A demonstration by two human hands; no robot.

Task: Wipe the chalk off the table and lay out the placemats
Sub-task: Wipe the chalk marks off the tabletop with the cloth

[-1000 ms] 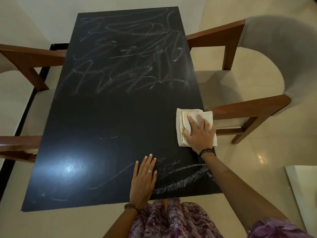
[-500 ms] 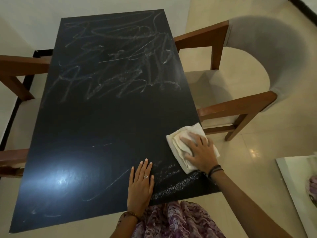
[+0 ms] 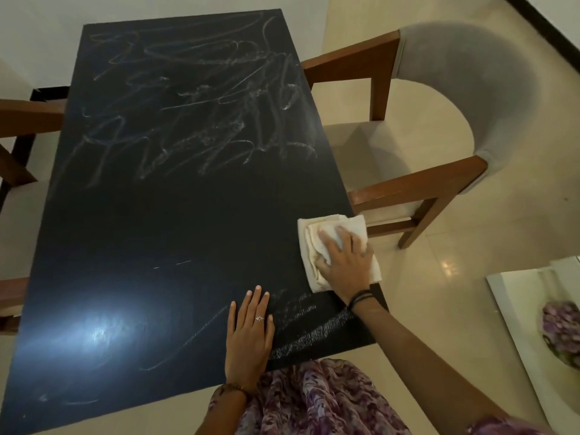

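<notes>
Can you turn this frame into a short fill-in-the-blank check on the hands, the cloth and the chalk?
1. The right hand presses a folded white ____ against the table.
2. The left hand lies ____ on the tabletop, holding nothing.
3. The heaviest chalk scribbles cover the ____ half of the table.
4. A wooden chair with a grey back stands on the person's ____ side.

Missing words: cloth; flat; far; right

right hand (image 3: pixel 345 265) and cloth (image 3: pixel 317 243) slid forward
</notes>
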